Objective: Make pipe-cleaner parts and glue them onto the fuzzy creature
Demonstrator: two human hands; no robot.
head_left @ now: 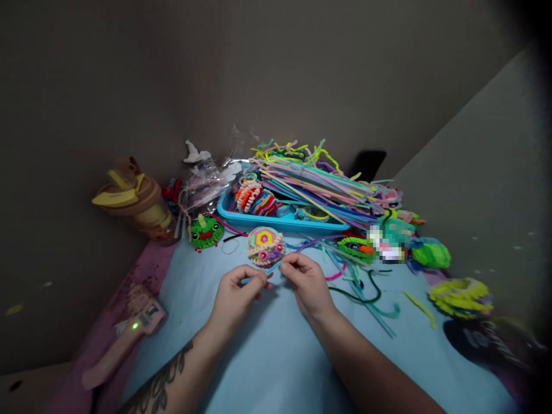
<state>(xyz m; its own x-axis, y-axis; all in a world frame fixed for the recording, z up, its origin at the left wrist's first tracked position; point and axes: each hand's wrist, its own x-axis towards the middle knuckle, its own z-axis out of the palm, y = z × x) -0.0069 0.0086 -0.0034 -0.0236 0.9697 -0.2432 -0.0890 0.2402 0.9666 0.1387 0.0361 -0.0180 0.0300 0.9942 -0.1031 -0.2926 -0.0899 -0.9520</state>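
Light-blue cloth (267,356) covers the work surface. Left hand (237,296) and right hand (309,284) each pinch a light-blue pipe cleaner (275,267), thumb and index finger closed; its exposed span lies between the hands, near a multicolored round pipe-cleaner figure (262,238). Beyond, a blue plastic tray (280,223) bears loose pipe cleaners (319,179); a green pipe-cleaner figure (207,234) sits front-left.

A tray (276,223) stood behind the round figure (265,244) on the worktop (276,356).
Pipe cleaners (319,179) lay across it; a cup (149,215) stood left, a glue gun (150,319) before that.
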